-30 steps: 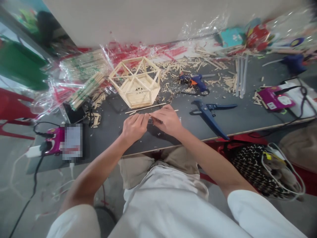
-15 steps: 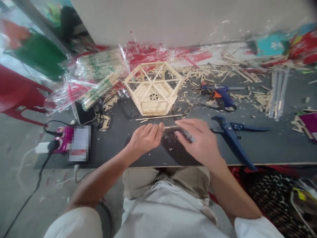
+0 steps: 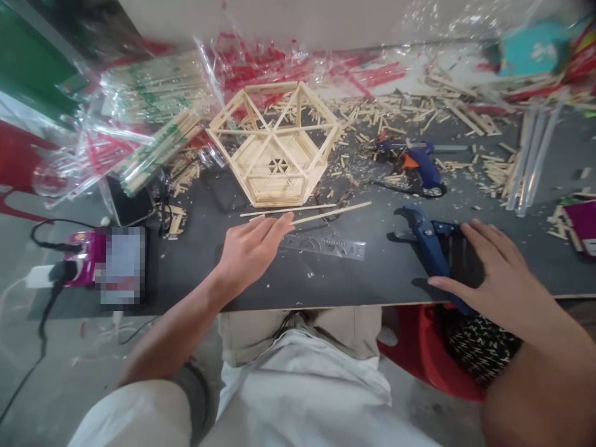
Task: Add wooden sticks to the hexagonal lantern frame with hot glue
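Note:
A thin wooden stick (image 3: 333, 213) points out to the right from my left hand (image 3: 254, 248), whose fingers are closed on one end of it. Spread fingers of my right hand (image 3: 493, 279) reach over the blue pipe cutter (image 3: 426, 245), around its handles; whether they touch is hard to see. Under the stick lies a clear plastic ruler (image 3: 326, 245). Behind my left hand stands a six-sided wooden stick frame (image 3: 274, 180) with spokes across its top and a small star-like opening lower down. Another thin stick (image 3: 298, 210) rests just in front of the frame.
A blue glue gun (image 3: 423, 164) with its cord lies behind the cutter. Cut wood pieces (image 3: 386, 115) litter the table's back. Bundled sticks (image 3: 161, 152) and plastic wrappers fill the left. Glue sticks (image 3: 535, 155) lie right. A phone (image 3: 123, 264) and purple power strip (image 3: 84, 257) sit left.
My right hand has left the stick and moved right to the pipe cutter, fingers spread. My left hand keeps the stick. The ruler now shows more fully, and the view has shifted.

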`<state>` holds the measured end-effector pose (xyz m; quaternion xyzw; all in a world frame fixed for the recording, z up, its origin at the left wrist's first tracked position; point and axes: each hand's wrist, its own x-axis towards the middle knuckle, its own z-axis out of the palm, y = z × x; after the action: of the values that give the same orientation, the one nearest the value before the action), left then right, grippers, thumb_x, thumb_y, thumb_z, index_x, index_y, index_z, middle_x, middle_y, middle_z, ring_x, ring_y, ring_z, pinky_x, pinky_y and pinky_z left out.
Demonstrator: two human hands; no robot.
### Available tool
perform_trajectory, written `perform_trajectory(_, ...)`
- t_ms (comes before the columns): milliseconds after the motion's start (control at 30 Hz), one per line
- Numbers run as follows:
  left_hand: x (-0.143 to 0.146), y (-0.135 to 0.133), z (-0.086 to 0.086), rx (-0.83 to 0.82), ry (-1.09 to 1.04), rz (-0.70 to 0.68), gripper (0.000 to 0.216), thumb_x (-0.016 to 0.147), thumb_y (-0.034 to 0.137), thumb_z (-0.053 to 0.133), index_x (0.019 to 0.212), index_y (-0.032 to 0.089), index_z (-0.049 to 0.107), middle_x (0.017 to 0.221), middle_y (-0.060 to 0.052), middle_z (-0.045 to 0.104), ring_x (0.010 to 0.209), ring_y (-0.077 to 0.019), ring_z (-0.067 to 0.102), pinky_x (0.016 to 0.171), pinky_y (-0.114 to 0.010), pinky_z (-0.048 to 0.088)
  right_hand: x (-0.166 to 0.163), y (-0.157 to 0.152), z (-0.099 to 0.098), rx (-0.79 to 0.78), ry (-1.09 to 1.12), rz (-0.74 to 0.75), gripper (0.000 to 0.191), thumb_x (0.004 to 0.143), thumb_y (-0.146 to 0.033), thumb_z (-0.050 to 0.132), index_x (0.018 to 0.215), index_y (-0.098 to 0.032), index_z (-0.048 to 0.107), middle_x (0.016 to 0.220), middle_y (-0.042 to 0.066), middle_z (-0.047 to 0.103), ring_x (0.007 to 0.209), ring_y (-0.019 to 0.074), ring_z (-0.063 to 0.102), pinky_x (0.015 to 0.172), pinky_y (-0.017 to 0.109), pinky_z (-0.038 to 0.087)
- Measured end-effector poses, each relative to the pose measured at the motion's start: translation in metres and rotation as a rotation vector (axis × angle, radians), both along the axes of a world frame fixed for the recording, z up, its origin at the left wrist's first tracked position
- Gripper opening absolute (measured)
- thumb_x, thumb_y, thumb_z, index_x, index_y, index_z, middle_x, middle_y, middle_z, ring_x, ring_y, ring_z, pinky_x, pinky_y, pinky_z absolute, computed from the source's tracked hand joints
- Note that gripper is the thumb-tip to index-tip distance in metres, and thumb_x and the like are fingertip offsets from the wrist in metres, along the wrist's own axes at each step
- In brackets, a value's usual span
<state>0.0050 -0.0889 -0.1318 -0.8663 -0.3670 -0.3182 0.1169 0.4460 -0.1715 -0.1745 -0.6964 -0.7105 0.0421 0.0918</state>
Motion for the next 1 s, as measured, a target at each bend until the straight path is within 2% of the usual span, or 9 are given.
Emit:
perform_trajectory(133, 0.0, -0.001, 0.002, -0.024, -0.045, -0.01, 0.016, 0.105, 0.016, 0.065, 0.12, 0.016, 0.068, 0.078, 0.001, 0.076, 0.066, -0.0106, 0.072, 0.061, -0.022, 0.05, -0.006, 0.0, 0.003, 0.02, -0.032, 0.025, 0.111, 0.086, -0.096, 0.028, 0.168, -0.021, 0.032, 0.167, 0.022, 0.044, 0.158, 0.0422, 0.04, 0.13, 0.06, 0.035)
perform_trajectory(233, 0.0, -0.002, 0.0, -0.081, -0.058, 0.007, 0.016, 0.108, 0.021, 0.061, 0.121, 0.018, 0.069, 0.076, 0.0, 0.076, 0.067, -0.0104, 0.071, 0.063, -0.021, 0.052, -0.008, 0.001, 0.004, 0.024, -0.066, 0.031, 0.111, 0.087, -0.096, 0.026, 0.169, -0.021, 0.03, 0.168, 0.022, 0.043, 0.157, 0.0431, 0.04, 0.129, 0.06, 0.037)
perform_trajectory(400, 0.001, -0.005, -0.004, -0.156, -0.113, 0.006, 0.017, 0.11, 0.026, 0.058, 0.118, 0.019, 0.071, 0.075, 0.001, 0.075, 0.062, -0.0085, 0.067, 0.063, -0.019, 0.052, -0.017, 0.004, 0.012, 0.084, -0.192, 0.07, 0.086, 0.101, -0.071, 0.029, 0.167, -0.017, 0.033, 0.148, 0.026, 0.059, 0.143, 0.0438, 0.054, 0.121, 0.059, 0.043)
perform_trajectory(533, 0.003, -0.006, -0.004, -0.177, -0.154, -0.011, 0.016, 0.109, 0.024, 0.058, 0.117, 0.018, 0.072, 0.08, 0.0, 0.079, 0.066, -0.0087, 0.071, 0.063, -0.018, 0.052, -0.03, 0.005, 0.019, 0.123, -0.444, 0.132, 0.07, 0.103, -0.051, 0.039, 0.155, -0.005, 0.05, 0.124, 0.032, 0.067, 0.111, 0.0455, 0.065, 0.1, 0.057, 0.055)
perform_trajectory(633, 0.002, -0.006, -0.004, -0.192, -0.18, 0.002, 0.017, 0.109, 0.024, 0.059, 0.115, 0.018, 0.074, 0.079, 0.001, 0.079, 0.066, -0.0084, 0.073, 0.062, -0.017, 0.052, -0.04, 0.005, 0.026, 0.087, -0.572, 0.142, 0.062, 0.104, -0.042, 0.041, 0.144, 0.002, 0.058, 0.111, 0.031, 0.069, 0.091, 0.0405, 0.065, 0.088, 0.052, 0.059)
perform_trajectory(700, 0.002, -0.006, -0.003, -0.189, -0.194, 0.023, 0.019, 0.109, 0.027, 0.059, 0.113, 0.019, 0.076, 0.079, 0.001, 0.08, 0.065, -0.0085, 0.073, 0.06, -0.017, 0.052, -0.047, 0.005, 0.034, 0.027, -0.586, 0.137, 0.059, 0.106, -0.039, 0.038, 0.141, 0.004, 0.059, 0.106, 0.028, 0.07, 0.088, 0.0383, 0.066, 0.087, 0.049, 0.059)
perform_trajectory(767, 0.001, -0.005, -0.001, -0.172, -0.205, 0.041, 0.019, 0.108, 0.028, 0.061, 0.11, 0.018, 0.077, 0.079, 0.0, 0.081, 0.066, -0.0093, 0.074, 0.059, -0.017, 0.052, -0.053, 0.005, 0.043, -0.045, -0.535, 0.101, 0.06, 0.108, -0.04, 0.033, 0.142, 0.003, 0.058, 0.103, 0.025, 0.07, 0.091, 0.0383, 0.069, 0.088, 0.048, 0.06)
perform_trajectory(900, 0.001, -0.005, 0.001, -0.157, -0.213, 0.037, 0.018, 0.105, 0.025, 0.066, 0.108, 0.015, 0.08, 0.082, -0.004, 0.082, 0.068, -0.0118, 0.076, 0.063, -0.018, 0.055, -0.066, 0.002, 0.061, -0.264, -0.216, 0.025, 0.054, 0.106, -0.045, 0.032, 0.14, -0.014, 0.06, 0.115, 0.021, 0.073, 0.1, 0.0375, 0.074, 0.082, 0.047, 0.062)
perform_trajectory(1000, 0.001, -0.005, 0.003, -0.152, -0.21, 0.042, 0.02, 0.106, 0.026, 0.063, 0.107, 0.015, 0.081, 0.083, -0.003, 0.083, 0.068, -0.0119, 0.076, 0.065, -0.018, 0.057, -0.081, 0.0, 0.071, -0.346, 0.059, 0.075, 0.047, 0.104, -0.047, 0.038, 0.136, -0.021, 0.061, 0.124, 0.017, 0.074, 0.111, 0.0347, 0.074, 0.091, 0.047, 0.062)
